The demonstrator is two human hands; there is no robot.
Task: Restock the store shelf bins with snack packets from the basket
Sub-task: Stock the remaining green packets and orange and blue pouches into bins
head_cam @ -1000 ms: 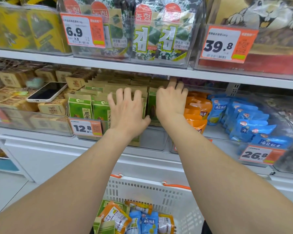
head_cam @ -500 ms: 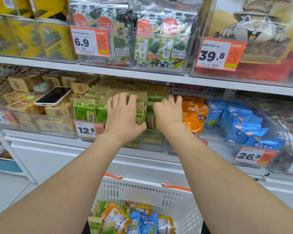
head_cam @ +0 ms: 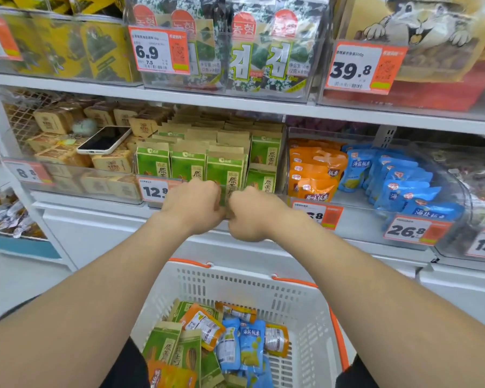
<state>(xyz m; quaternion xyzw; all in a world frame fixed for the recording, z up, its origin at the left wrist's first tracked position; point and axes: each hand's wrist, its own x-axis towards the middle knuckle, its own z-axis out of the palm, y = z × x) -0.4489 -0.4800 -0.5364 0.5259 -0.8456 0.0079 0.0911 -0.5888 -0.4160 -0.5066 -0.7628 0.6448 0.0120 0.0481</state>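
Green packet stands front-row between the curled fingers of left hand and right hand, probably being squared upright, though whether they clamp it I cannot tell.

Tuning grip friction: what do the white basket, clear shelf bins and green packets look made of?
White slotted basket: rigid moulded plastic, matt; perforated walls. Clear shelf bins: hard transparent plastic, glossy; glare on fronts. Green snack packets: likely kraft paper, matt, with brown tops; possibly laminated.
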